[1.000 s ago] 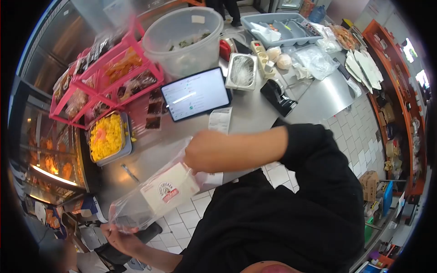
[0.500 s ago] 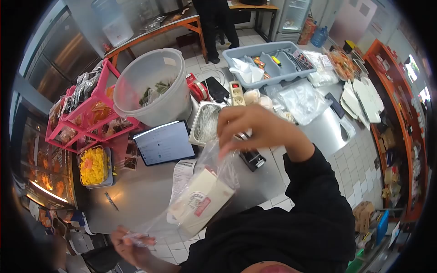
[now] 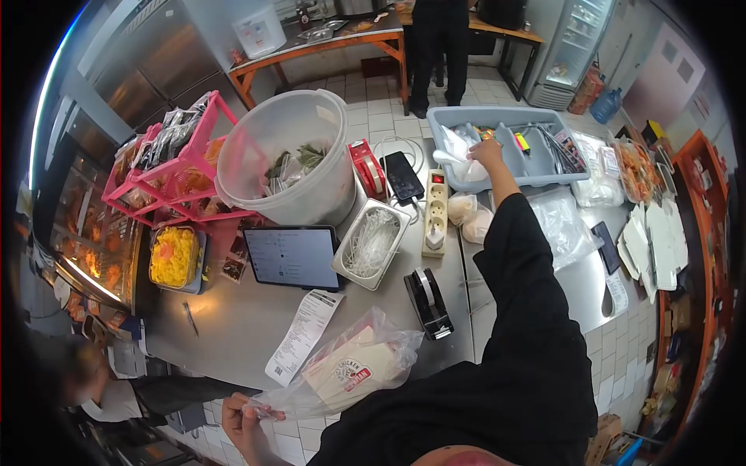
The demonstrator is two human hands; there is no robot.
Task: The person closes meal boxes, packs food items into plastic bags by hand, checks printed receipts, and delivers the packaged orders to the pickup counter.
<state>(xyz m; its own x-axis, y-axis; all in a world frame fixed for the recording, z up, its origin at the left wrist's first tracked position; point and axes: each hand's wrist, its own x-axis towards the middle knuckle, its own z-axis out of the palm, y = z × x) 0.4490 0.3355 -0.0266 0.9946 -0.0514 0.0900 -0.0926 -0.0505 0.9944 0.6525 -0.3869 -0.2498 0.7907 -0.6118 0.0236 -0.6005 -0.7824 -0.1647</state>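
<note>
At the near edge of the steel table (image 3: 225,346), a clear plastic bag (image 3: 399,353) is stretched around a pale box (image 3: 338,378). Its gathered left end is pinched between the thumb and fingers of the left hand (image 3: 247,423), while its right end is left loose and puffed. Whether any of the weight is borne by the table cannot be told.

The film is thin, glossy and creased. Through it the box is seen as smooth, matte and cream-coloured, set at a slant, and marked with dark print, the word "CHICKEN" and a red label.

On the far right, the right hand (image 3: 483,151) is held at the left part of a blue-grey tray (image 3: 517,184) of moulded plastic, right beside crumpled white wrapping (image 3: 454,144); whether the wrapping is pinched by the fingers cannot be told.

Beyond the bag, a long, curled paper receipt (image 3: 303,334) is laid out, its lower side partly bordered by the film. Farther off, a flat, glossy tablet (image 3: 291,256) is propped left of a rectangular metal pan (image 3: 360,279), which is filled with thin clear strips. Near the bag's far right side, a black tape dispenser (image 3: 429,303) is placed.
</note>
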